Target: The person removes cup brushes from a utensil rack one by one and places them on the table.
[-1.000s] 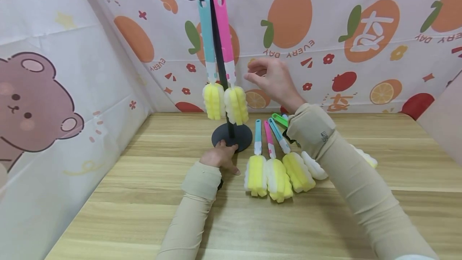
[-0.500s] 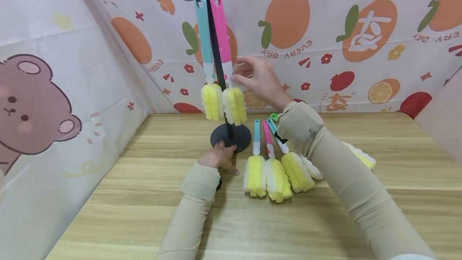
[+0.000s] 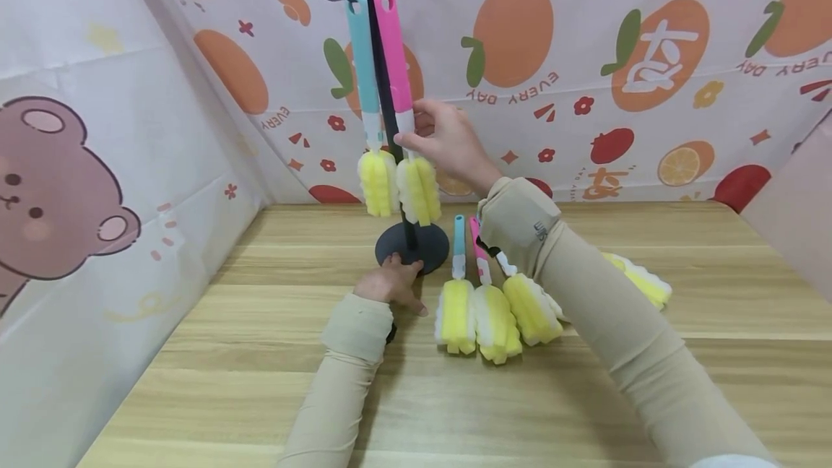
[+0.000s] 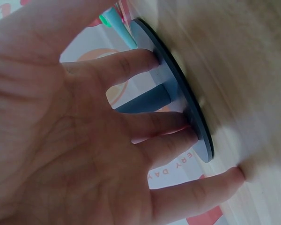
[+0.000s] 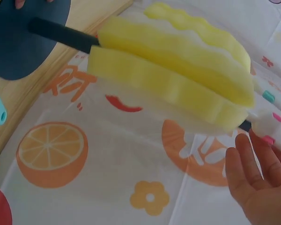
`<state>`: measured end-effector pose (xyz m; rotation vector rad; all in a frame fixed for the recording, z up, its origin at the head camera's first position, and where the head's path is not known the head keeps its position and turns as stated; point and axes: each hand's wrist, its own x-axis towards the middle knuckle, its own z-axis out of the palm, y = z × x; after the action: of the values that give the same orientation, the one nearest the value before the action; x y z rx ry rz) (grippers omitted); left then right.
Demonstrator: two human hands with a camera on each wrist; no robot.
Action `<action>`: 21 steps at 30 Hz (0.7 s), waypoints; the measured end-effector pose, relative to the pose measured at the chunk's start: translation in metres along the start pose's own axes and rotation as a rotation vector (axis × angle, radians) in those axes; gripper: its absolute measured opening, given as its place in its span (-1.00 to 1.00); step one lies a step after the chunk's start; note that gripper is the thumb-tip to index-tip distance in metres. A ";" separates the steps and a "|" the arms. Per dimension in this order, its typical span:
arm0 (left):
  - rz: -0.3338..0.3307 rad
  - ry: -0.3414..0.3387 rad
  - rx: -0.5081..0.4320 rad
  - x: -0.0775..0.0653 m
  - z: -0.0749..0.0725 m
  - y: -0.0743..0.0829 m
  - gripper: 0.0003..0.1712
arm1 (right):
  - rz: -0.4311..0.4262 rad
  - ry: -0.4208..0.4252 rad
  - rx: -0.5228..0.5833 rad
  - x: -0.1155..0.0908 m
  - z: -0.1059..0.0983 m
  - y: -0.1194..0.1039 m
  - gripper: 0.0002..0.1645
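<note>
Two sponge bottle brushes hang by their handles from a black hook stand (image 3: 386,243). One is a blue-handled bottle brush (image 3: 362,56); beside it, on the right, is a pink-handled bottle brush (image 3: 392,56). My right hand (image 3: 448,139) pinches the white neck of the pink one, thumb in front and fingers behind. In the right wrist view, its yellow-and-white sponge (image 5: 173,70) fills the upper middle, and the right fingers meet the neck at the edge. My left hand (image 3: 390,286) has spread fingers resting on the round base (image 4: 203,145), one finger on the table.
Several more bottle brushes (image 3: 457,316) lie on the wooden table (image 3: 260,352) right of the stand, some partly hidden by the right forearm. A fruit-print cloth (image 3: 513,27) hangs behind, and a bear-print cloth (image 3: 58,186) stands at the left.
My right hand has moved left from beside the pink-handled bottle brush to its neck and taken hold of it. The left hand stays on the base.
</note>
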<state>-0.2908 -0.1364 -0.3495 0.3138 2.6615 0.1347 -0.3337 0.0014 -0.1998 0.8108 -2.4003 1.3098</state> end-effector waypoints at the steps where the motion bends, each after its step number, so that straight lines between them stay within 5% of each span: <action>1: 0.000 0.001 0.001 0.000 0.000 0.000 0.05 | 0.006 0.005 -0.005 0.001 0.002 -0.001 -0.52; 12: 0.006 -0.003 0.000 0.004 0.003 0.001 0.06 | 0.036 0.118 -0.095 0.001 0.012 -0.008 -0.69; 21: -0.007 0.000 -0.014 0.002 0.002 0.000 0.06 | 0.023 0.113 -0.252 -0.002 0.012 -0.013 -0.75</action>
<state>-0.2917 -0.1363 -0.3518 0.2995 2.6601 0.1511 -0.3243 -0.0133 -0.1985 0.6234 -2.4256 1.0037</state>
